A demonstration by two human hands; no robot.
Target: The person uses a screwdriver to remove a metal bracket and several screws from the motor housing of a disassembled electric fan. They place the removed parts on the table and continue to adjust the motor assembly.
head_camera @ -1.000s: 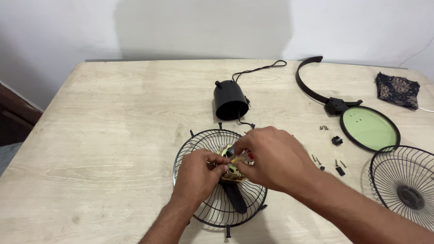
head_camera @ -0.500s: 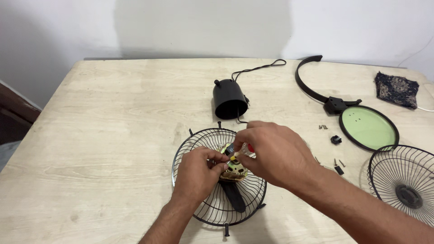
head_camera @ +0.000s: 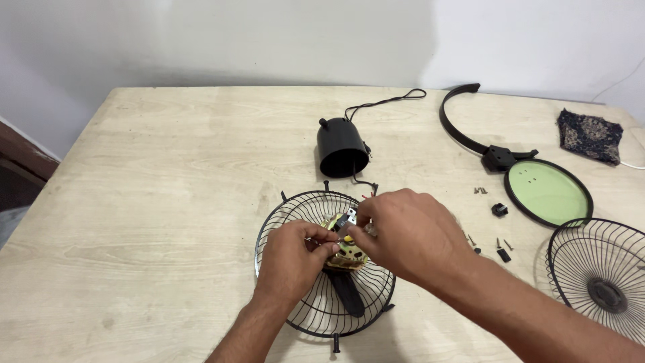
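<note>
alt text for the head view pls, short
Two hands, left and right, work on a small motor at the centre of a wire fan guard on a wooden table. Nearby: black motor cover, green base, second guard, loose screws.

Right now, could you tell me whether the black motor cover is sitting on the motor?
No, the black motor cover lies on the table beyond the rear fan grille, apart from the motor.

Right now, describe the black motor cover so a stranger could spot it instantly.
Start at the wooden table and find the wire fan guard under both hands. Just beyond it, toward the wall, lies the black motor cover on its side, a cord trailing away. Unlike the grilles, it is a solid cup with an open mouth.
</note>
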